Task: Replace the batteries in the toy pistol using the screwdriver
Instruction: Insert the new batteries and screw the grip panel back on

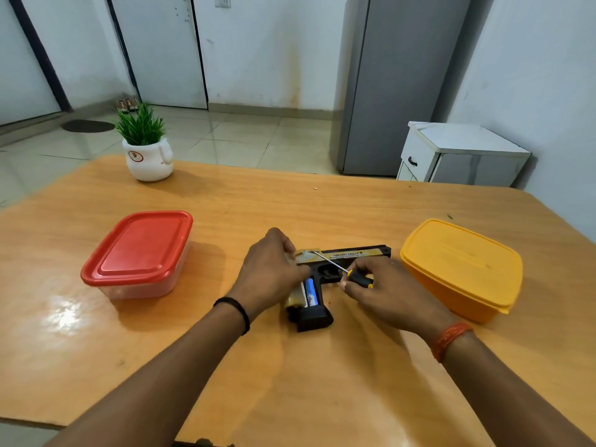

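The black and gold toy pistol (351,257) lies on its side in the middle of the wooden table (290,366), barrel pointing right. Its grip is open, and a blue battery (310,289) shows inside. My left hand (272,269) rests curled over the rear of the pistol and holds it down. My right hand (383,291) pinches the black and yellow handle of a small screwdriver (342,269). The thin shaft slants up and left, its tip over the rear of the slide.
A clear box with a red lid (138,253) stands to the left. A yellow lidded box (461,269) sits close to the pistol's muzzle on the right. A potted plant (146,150) stands at the far left of the table. Beyond are a white cabinet (451,156) and a fridge.
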